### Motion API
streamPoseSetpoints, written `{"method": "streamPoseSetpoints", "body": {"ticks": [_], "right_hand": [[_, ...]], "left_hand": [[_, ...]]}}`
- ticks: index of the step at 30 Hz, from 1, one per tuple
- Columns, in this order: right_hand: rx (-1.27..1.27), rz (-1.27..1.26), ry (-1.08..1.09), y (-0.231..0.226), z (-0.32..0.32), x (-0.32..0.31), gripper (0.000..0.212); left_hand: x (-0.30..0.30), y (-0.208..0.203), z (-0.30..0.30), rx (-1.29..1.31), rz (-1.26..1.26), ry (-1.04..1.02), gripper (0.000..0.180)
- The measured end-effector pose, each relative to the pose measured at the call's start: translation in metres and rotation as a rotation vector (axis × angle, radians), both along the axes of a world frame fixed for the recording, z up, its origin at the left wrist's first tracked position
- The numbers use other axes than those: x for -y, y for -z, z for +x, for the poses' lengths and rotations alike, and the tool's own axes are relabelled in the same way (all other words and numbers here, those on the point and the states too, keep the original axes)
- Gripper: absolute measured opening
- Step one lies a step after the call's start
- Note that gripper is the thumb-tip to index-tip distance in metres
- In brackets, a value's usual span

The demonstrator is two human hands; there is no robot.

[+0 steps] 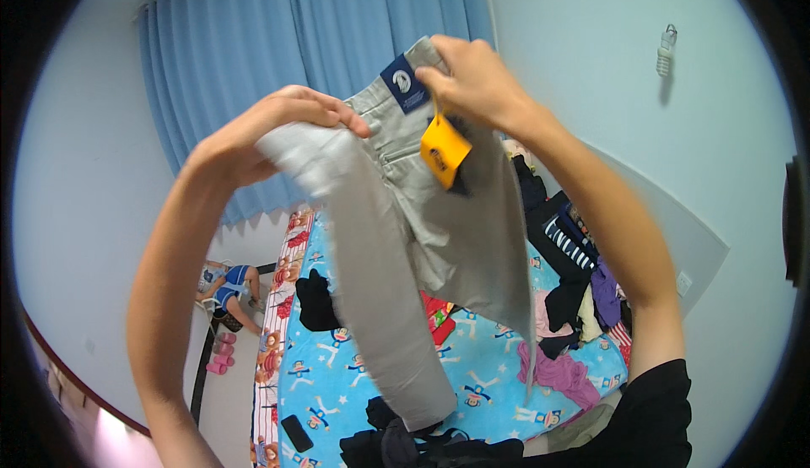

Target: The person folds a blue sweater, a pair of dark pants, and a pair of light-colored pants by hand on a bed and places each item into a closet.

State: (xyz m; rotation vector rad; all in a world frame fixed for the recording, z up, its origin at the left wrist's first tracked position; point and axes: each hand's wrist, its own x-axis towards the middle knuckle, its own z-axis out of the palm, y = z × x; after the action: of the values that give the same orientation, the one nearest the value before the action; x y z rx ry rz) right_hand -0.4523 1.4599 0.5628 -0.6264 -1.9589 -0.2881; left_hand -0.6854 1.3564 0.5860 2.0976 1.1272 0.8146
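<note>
In the head view, light blue curtains point(236, 71) close off the far side of a pale-walled room, and a bed under a bright blue cartoon-print blanket point(498, 379) fills the middle. Someone seated point(226, 282) shows at the far left, beyond the bed, with pink slippers point(221, 354) nearby.

The light grey trousers point(380, 299) hang in the air over the bed, waistband up and legs down. The person's right hand point(460, 80) is closed on the right end of the waistband, thumb in front, just beside a navy label point(403, 84); a yellow hang tag point(443, 151) dangles below it. The left hand point(291, 118) has its fingers bent over the cloth at the upper left, seemingly gripping it, though its thumb is hidden. Whether the lower hem touches the black clothes point(405, 447) at the near edge cannot be told.

A black phone point(296, 433) lies at near left, and a heap including a purple garment point(605, 292) at right. If the left grip is loose, that side could slip and crease; a swinging leg could drag the black clothes or knock the phone, and the tag could snag.
</note>
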Motion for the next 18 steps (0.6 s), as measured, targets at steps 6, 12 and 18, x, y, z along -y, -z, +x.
{"method": "streamPoseSetpoints", "body": {"ticks": [6,12,18], "right_hand": [[0.084,-0.219,-0.17,0.015,0.001,0.024,0.026],[0.142,-0.474,-0.19,0.015,0.027,0.016,0.023],[0.047,-0.627,-0.461,0.028,0.02,0.014,0.016]], "left_hand": [[-0.027,0.026,0.022,0.203,0.043,0.049,0.039],[-0.025,0.019,0.033,-0.316,0.554,-0.409,0.034],[-0.029,0.038,0.038,-0.555,0.847,-0.443,0.037]]}}
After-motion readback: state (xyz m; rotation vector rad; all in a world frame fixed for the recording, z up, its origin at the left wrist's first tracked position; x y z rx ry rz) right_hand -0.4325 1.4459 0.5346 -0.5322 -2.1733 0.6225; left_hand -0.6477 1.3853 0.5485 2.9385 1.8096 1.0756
